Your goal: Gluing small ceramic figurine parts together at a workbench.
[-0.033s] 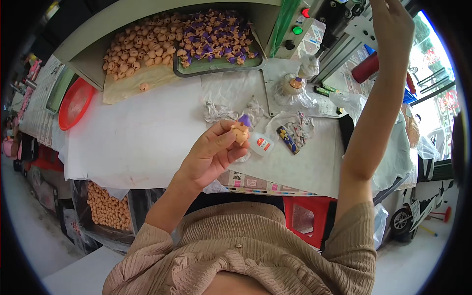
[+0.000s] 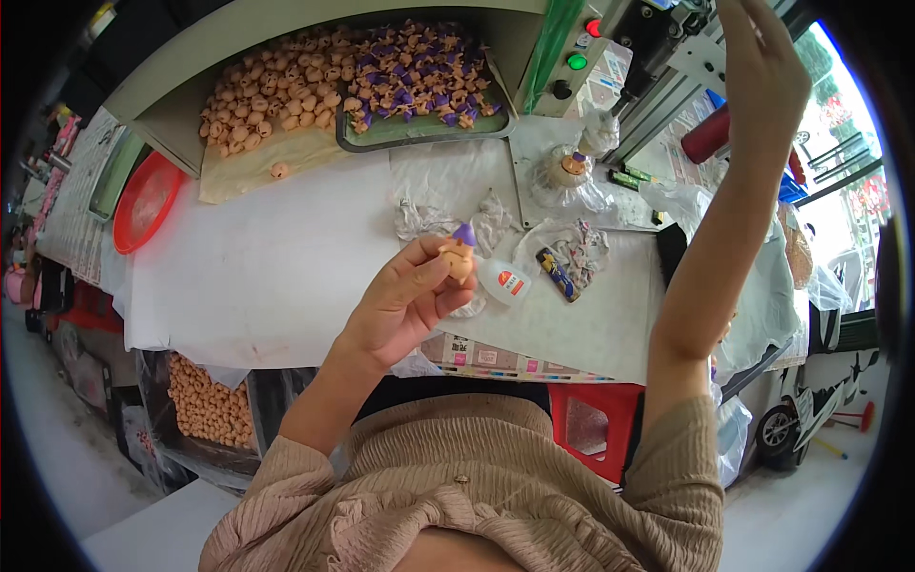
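Observation:
My left hand (image 2: 396, 300) pinches a small toy figure (image 2: 458, 259) between thumb and fingers. The figure is skin-coloured with a purple pointed top. Just beyond those fingertips lies a translucent white bottle (image 2: 503, 280) with a red label. My right hand (image 2: 765, 67) is raised at the upper right, beside the press machine (image 2: 658, 48); its fingertips run out of the picture, so what it touches is hidden. A second piece with a purple tip (image 2: 574, 163) sits in the plastic-wrapped holder (image 2: 560, 191) under the wrapped press head (image 2: 599, 132).
Skin-coloured hollow toy parts (image 2: 276, 91) are heaped on the shelf beside a dark tray (image 2: 410, 140) of purple-and-skin pieces. A red basin (image 2: 150, 202) stands at left. Past the bottle lie a dark tube (image 2: 559, 275) and crumpled plastic (image 2: 577, 243). A bin of parts (image 2: 212, 400) is lower left.
My left hand, still pinching the toy figure, has shifted slightly left. My right hand and forearm have moved a little, the hand showing slightly lower and further right.

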The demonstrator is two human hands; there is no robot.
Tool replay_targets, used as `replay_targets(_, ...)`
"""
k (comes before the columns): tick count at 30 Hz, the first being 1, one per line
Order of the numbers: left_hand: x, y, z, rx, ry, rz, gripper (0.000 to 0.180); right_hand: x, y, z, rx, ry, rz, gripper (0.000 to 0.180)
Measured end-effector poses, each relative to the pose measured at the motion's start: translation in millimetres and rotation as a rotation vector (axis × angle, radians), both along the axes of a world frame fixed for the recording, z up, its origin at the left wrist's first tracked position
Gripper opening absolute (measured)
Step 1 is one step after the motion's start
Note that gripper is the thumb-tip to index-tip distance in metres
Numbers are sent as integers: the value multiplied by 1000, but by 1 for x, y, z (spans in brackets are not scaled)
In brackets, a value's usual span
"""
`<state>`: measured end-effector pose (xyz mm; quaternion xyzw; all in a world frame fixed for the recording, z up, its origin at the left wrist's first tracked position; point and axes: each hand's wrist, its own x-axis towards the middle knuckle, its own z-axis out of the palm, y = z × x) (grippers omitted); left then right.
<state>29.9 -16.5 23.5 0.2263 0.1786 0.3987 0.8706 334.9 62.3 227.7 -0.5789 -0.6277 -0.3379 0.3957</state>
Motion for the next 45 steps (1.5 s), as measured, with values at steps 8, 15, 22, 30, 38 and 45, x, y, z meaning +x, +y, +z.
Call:
replay_targets(8, -5, 6, -9, -12, 63, 80, 25, -24, -73, -137, -739, 402, 55, 23)
replay_targets(15, 46, 8, 5, 10, 48, -38, 29, 15, -15, -238, -347, 264, 184, 35)
replay_targets(22, 30, 21, -6, 28, 88, 47, 24, 45, -133, -134, -199, 352, 72, 34)
replay_targets(30, 55, 39, 11, 110, 178, -17, 28, 231, -200, -154, -771, 580, -158, 31)
replay_targets(38, 95, 32, 32, 165, 237, -110, 29, 254, -124, -188, -962, 361, 2, 26)
replay_targets(45, 80, 40, 29, 171, 319, -47, 27, 257, -110, -193, -938, 465, 90, 38)
